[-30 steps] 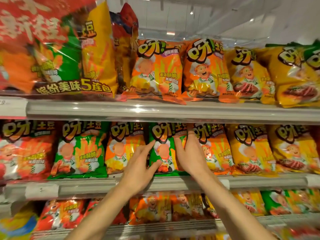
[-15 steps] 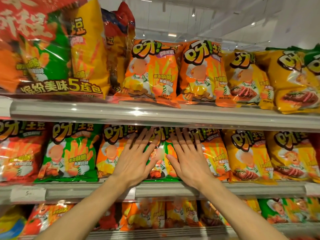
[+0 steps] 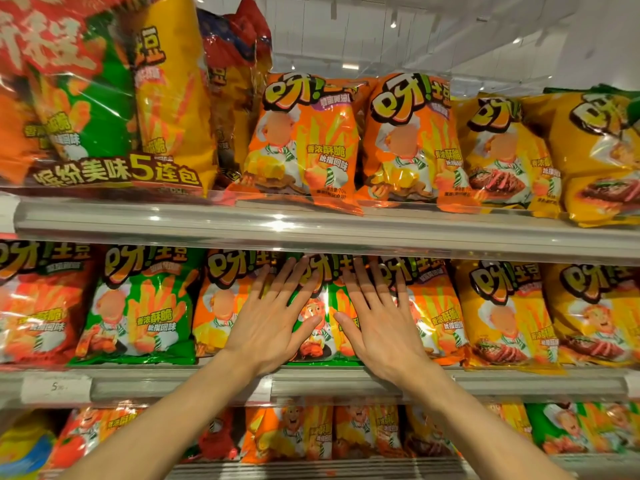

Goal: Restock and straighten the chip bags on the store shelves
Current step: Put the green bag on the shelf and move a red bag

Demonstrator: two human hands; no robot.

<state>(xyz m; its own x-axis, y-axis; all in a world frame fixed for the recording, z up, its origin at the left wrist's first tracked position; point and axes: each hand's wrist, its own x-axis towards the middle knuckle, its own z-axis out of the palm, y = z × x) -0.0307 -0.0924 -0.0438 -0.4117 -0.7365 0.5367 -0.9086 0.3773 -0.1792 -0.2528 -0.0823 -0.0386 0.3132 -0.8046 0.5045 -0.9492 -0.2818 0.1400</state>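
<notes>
Both the left hand (image 3: 273, 323) and right hand (image 3: 377, 327) lie flat, fingers spread apart, gripping nothing, pressed against the green chip bag (image 3: 323, 320) standing upright on the middle shelf (image 3: 173, 382), between orange bags.

left hand (image 3: 273, 320) flat, right hand (image 3: 377, 323) flat, fingers spread
</notes>
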